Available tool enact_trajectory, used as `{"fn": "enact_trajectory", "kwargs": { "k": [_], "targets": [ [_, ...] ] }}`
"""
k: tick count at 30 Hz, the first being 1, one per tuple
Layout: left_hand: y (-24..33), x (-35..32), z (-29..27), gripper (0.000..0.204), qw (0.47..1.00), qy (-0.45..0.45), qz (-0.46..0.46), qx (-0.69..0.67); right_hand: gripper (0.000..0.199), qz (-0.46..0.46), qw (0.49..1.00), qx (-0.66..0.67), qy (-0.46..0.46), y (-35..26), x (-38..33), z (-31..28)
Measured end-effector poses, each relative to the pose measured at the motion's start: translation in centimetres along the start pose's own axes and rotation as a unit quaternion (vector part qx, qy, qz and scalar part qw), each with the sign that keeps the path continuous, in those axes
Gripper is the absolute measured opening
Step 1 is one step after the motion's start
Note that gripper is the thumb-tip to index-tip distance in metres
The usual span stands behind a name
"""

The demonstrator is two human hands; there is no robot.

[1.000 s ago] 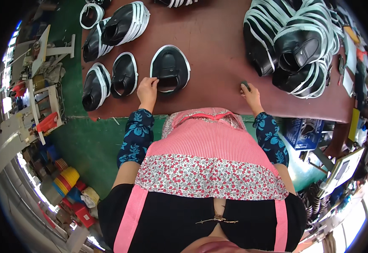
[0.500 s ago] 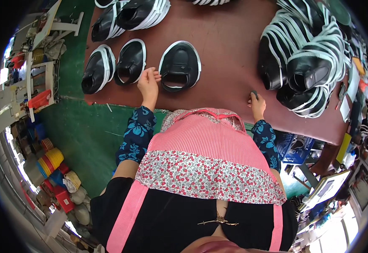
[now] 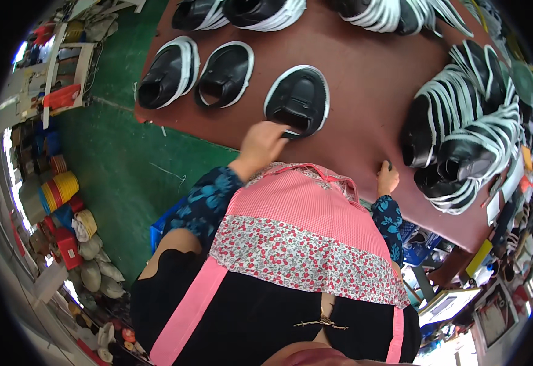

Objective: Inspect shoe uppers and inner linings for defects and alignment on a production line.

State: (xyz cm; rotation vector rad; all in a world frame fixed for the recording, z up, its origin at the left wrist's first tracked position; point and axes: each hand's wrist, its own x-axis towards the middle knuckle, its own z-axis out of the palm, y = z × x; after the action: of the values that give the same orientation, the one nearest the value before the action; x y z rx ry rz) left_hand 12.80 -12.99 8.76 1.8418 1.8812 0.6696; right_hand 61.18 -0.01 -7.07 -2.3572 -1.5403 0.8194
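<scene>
A black shoe upper (image 3: 299, 93) with a white rim lies apart on the table, its opening toward me. At its near edge is my left hand (image 3: 263, 145), fingers closed on the rim and slightly blurred. Further right, by the table's front edge, my right hand (image 3: 388, 179) is closed around a small dark object (image 3: 390, 165); only its tip shows, so its kind is unclear. To the left lie a single black upper (image 3: 228, 70) and a nested stack of black uppers (image 3: 167, 74).
Large nested stacks of black uppers with white rims (image 3: 440, 113) cover the right of the reddish-brown table (image 3: 358, 79). More stacks (image 3: 263, 13) stand along its far side. Below the right edge is a blue basket (image 3: 420, 245). Yellow buckets (image 3: 60, 190) stand on the green floor at left.
My left hand has moved right, from between two uppers to the near edge of the separate upper. My right hand keeps its hold by the table edge. The view has turned and shifted.
</scene>
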Motion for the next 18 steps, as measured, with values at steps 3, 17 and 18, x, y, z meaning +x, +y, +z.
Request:
{"fn": "enact_trajectory", "kwargs": {
  "k": [3,17,18],
  "targets": [
    [1.6,3.4,5.0,0.037,0.998,-0.062,0.029,0.01,0.06,0.022,0.998,-0.056,0.004,-0.7,0.3,-0.1],
    [-6.9,19.8,-16.4,0.033,0.941,0.118,0.161,0.273,0.062,0.094,0.991,-0.086,0.049,-5.5,-2.9,-0.8],
    [-9.4,21.9,-16.8,0.031,0.949,0.109,0.14,0.261,0.062,0.108,0.989,-0.08,0.06,-5.4,-2.6,-0.8]
  ]
}}
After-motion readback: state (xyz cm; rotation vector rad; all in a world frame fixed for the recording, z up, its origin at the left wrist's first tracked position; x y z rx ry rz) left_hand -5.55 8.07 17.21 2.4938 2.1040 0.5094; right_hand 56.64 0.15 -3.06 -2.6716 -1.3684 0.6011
